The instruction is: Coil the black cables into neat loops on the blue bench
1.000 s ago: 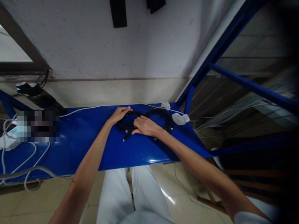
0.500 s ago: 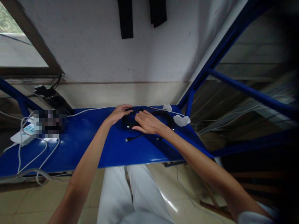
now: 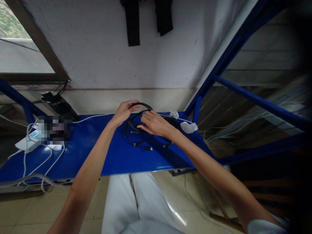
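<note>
A coiled black cable point(image 3: 145, 105) is lifted a little off the blue table point(image 3: 117, 154), held between my two hands. My left hand point(image 3: 124, 112) grips the coil's left side, fingers closed round it. On its right side my right hand point(image 3: 154, 123) is closed over the loops, thumb toward me. Below the coil hang cable ends, and one connector point(image 3: 147, 148) lies on or just above the tabletop. Another black plug point(image 3: 167, 145) rests beneath my right wrist. More black cable behind my right hand is mostly hidden.
Crumpled white scraps point(image 3: 188, 127) lie at the table's right end. At the left are a white power strip point(image 3: 28, 141), looped white cords and a black cylindrical object point(image 3: 60, 105). A white cord point(image 3: 95, 116) runs along the wall; blue frame bars point(image 3: 243, 89) slant on the right.
Both hands have closed on the black coil. My left hand has raised its left part up from the table, and the connector ends have shifted toward the right.
</note>
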Tool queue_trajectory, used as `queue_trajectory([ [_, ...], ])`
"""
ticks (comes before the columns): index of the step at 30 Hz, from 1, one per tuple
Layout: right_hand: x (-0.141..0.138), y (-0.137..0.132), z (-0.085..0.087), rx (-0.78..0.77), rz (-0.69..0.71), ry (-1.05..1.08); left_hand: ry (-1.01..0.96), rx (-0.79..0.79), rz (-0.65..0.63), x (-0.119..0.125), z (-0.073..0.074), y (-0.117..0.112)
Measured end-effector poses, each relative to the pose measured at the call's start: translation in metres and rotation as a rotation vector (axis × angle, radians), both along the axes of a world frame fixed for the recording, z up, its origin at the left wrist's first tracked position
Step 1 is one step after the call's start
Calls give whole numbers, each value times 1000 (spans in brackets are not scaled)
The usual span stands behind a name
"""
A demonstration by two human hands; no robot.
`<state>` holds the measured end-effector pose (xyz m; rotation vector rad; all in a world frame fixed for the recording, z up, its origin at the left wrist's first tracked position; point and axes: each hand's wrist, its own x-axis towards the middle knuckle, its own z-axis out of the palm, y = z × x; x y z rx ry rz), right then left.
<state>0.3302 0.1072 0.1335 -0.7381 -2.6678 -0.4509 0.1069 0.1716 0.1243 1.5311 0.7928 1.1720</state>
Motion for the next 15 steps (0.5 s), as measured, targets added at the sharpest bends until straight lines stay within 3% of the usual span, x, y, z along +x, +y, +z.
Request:
queue_trajectory([
  [4,6,-14,0,-50,-38,176,145,107,39,-4,15,-5],
  [8,19,-12,-34,-163,-233,612,209,152,41,-6,18,-17],
  [10,21,1,-56,-319,-279,820,165,146,17,-6,21,-26],
  [12,20,17,-74,-571,-301,938,128,142,9,-7,27,-36],
  [15,11,40,-85,-926,-241,1016,58,133,39,-14,39,-47],
])
